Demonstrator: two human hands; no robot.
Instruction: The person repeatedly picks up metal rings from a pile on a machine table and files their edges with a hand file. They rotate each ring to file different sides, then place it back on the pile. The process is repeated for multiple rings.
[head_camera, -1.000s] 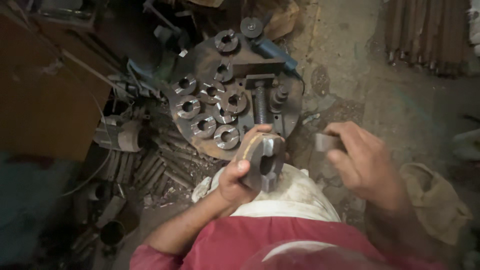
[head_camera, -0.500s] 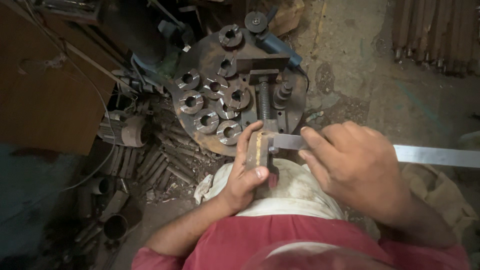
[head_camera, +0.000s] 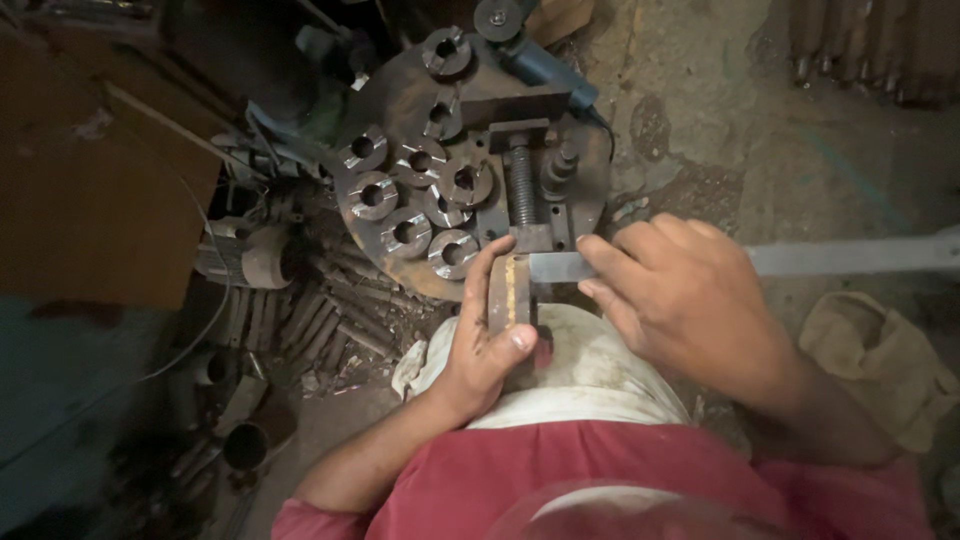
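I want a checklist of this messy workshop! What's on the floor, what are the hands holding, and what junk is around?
Surface: round rusty steel plate low over a dirt floor.
Job's things: flat metal block on edge; long steel ruler laid against it.
Clutter: slotted metal rings on the plate, screw clamp, scrap pieces.
Hands: left hand grips the block; right hand fingers press the ruler.
Cables: thin wire at left.
Surroundings: angle grinder, cloth bag.
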